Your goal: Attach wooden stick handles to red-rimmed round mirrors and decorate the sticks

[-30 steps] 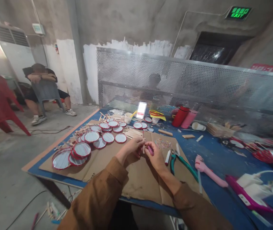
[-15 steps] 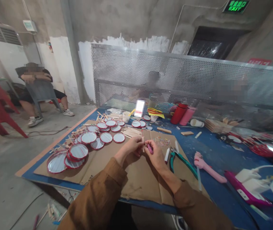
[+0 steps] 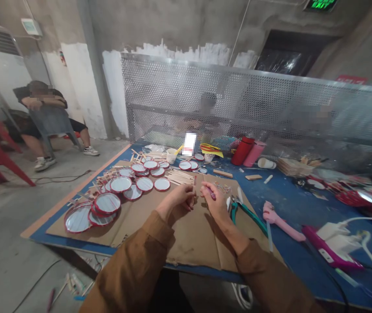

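Brown cardboard sheet (image 3: 192,243): spread across a blue worktable (image 3: 270,191), with both hands held just above it.
Left hand (image 3: 176,202): fingers curled closed, seemingly gripping a thin wooden stick (image 3: 193,191) that stands upright at the fingertips; the exact grip is partly hidden.
Right hand (image 3: 214,202): thumb and fingertips pinch a small magenta piece (image 3: 212,194), close beside the stick but apparently not touching it.
Work in hand: it looks like close handling of these two small parts, held in the air rather than resting on the cardboard.
Within reach: green-handled pliers (image 3: 234,213) and a white tube (image 3: 228,202) lie by the right hand, near a scatter of coloured bits (image 3: 221,188).
Left of the hands: red-rimmed round mirrors (image 3: 121,184) lie in overlapping rows, beside a pile of craft sticks (image 3: 179,176).
Right side: a pink glue gun (image 3: 280,224) lies on the table.
Background: a seated person (image 3: 39,102) has folded arms behind a table corner.
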